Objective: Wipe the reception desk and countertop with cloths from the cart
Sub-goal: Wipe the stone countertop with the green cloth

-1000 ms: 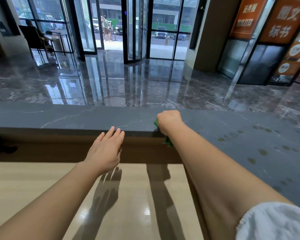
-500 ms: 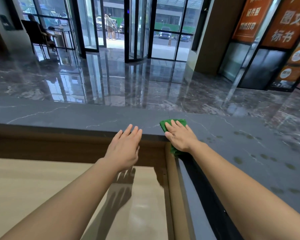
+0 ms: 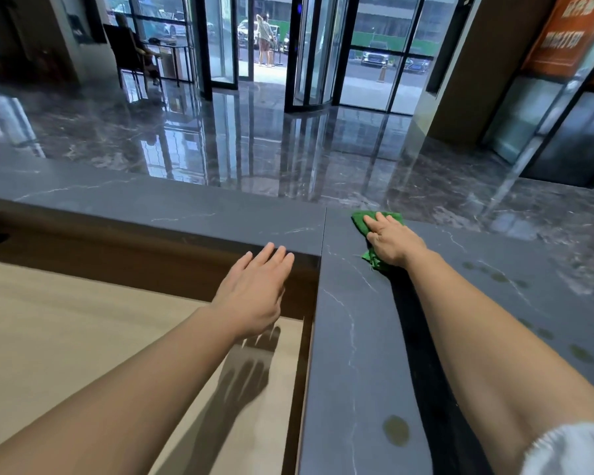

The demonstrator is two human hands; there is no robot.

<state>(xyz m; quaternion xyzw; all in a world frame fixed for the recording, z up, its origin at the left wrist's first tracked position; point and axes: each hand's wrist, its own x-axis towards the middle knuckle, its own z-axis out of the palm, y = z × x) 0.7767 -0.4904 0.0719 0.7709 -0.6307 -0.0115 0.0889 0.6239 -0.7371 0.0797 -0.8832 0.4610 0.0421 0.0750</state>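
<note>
A green cloth (image 3: 361, 221) lies on the dark grey marble countertop (image 3: 354, 337), near its far edge at the corner seam. My right hand (image 3: 393, 243) presses flat on the cloth, fingers spread over it. My left hand (image 3: 254, 293) hovers open, fingers together, with its fingertips at the near edge of the counter's left section (image 3: 172, 214). Below it lies the lower beige desk surface (image 3: 66, 337), where the hand's shadow falls.
Round wet spots (image 3: 395, 430) dot the countertop on the right. Beyond the counter spreads a glossy dark marble lobby floor (image 3: 254, 145) with glass doors (image 3: 309, 49). A chair and table (image 3: 141, 60) stand far left. A person stands outside.
My right hand has gone from a fist at the counter's near edge to a flat palm, pushing the green cloth away toward the far edge. My left hand stays at the edge; the view shifted left.
</note>
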